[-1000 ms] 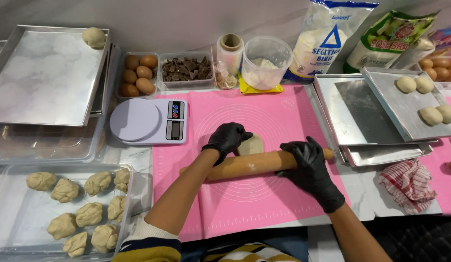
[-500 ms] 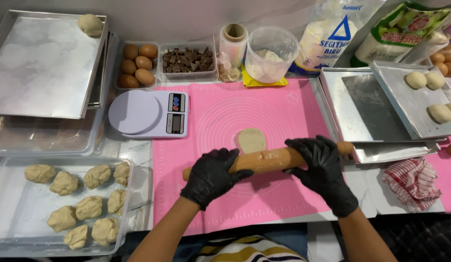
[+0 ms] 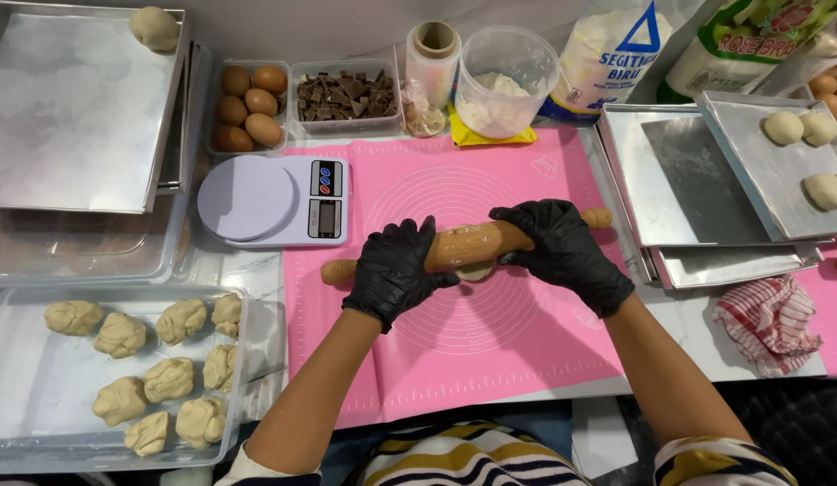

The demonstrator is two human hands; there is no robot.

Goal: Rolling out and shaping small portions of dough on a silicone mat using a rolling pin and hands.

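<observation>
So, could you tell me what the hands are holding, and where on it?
Both hands, left and right, press on the shaft of a wooden rolling pin, either side of its middle, over a dough piece.

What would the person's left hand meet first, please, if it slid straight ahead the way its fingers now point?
Probably the clear tub of chocolate pieces, after bare pink mat. The left hand lies over the rolling pin, fingers pointing up-table; the digital scale sits just to its left. Depth is uncertain.
</observation>
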